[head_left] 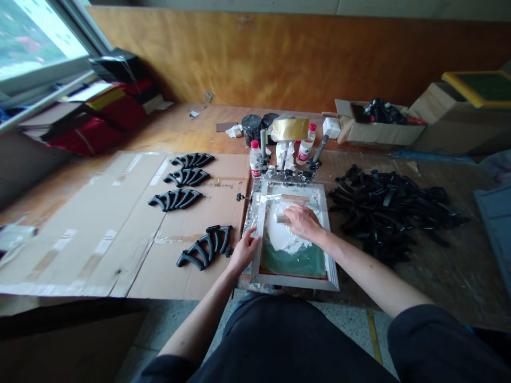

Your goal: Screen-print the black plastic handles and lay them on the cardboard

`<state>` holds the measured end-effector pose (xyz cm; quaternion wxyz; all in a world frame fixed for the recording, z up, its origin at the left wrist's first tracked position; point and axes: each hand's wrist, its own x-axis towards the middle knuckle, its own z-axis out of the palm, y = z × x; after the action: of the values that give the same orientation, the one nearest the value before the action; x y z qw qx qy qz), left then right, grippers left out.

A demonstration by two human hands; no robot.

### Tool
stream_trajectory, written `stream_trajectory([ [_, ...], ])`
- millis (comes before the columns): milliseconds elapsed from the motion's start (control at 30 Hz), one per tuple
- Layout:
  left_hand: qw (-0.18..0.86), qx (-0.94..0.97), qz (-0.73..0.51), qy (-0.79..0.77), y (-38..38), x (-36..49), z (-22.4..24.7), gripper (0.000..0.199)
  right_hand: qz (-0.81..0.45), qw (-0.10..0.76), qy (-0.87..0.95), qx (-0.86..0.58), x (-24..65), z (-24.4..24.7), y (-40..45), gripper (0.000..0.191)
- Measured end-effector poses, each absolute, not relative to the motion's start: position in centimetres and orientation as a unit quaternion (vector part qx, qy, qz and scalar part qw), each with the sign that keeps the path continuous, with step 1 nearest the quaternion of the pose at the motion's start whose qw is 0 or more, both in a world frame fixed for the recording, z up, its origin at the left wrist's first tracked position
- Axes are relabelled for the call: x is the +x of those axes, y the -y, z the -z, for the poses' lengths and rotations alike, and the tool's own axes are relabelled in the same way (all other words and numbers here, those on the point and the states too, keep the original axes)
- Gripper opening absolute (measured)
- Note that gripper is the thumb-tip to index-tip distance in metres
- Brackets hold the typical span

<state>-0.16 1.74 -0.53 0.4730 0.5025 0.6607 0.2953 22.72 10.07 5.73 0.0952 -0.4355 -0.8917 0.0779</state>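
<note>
A silk-screen frame [332, 266] with a pale metal border and green mesh lies in front of me. White paste [279, 236] is spread over the mesh's upper and middle part. My right hand [302, 221] is closed around a small pale scraper [281, 218] above the paste; the fingers partly cover it. At the frame's left border is my left hand [245, 250], its thumb and fingers gripping the edge. Just left of that hand lies a black curved, ribbed part [205, 247] on flat cardboard [120, 223].
Three similar black parts [175, 201] lie in a column farther up the cardboard. A heap of black parts [391, 213] is on the right. Behind the frame stand metal clamps [263, 154], a tape roll [289, 129], red-capped bottles [305, 146] and black tubs [251, 130]. An open box [371, 133] sits back right.
</note>
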Motion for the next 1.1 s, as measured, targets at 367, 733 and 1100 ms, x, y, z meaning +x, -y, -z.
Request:
stream_trajectory([
  [367, 0.49, 0.485, -0.31, -0.654, -1.7, -0.2, 0.3, 0.057, -0.097, 0.114, 0.935, -0.321, 24.4, -6.5, -6.8, 0.021],
  [733, 0.526, 0.468, -0.333, -0.627, -1.4, -0.4, -2.3, 0.061, -0.12, 0.181, 0.88, -0.422, 23.0, -8.1, -9.5, 0.022],
  [1100, 0.456, 0.484, -0.573, -0.479, -6.3, 1.5, -14.3, 0.051, -0.077, 0.426, 0.587, -0.684, 37.0, -9.6, -17.2, 0.027],
])
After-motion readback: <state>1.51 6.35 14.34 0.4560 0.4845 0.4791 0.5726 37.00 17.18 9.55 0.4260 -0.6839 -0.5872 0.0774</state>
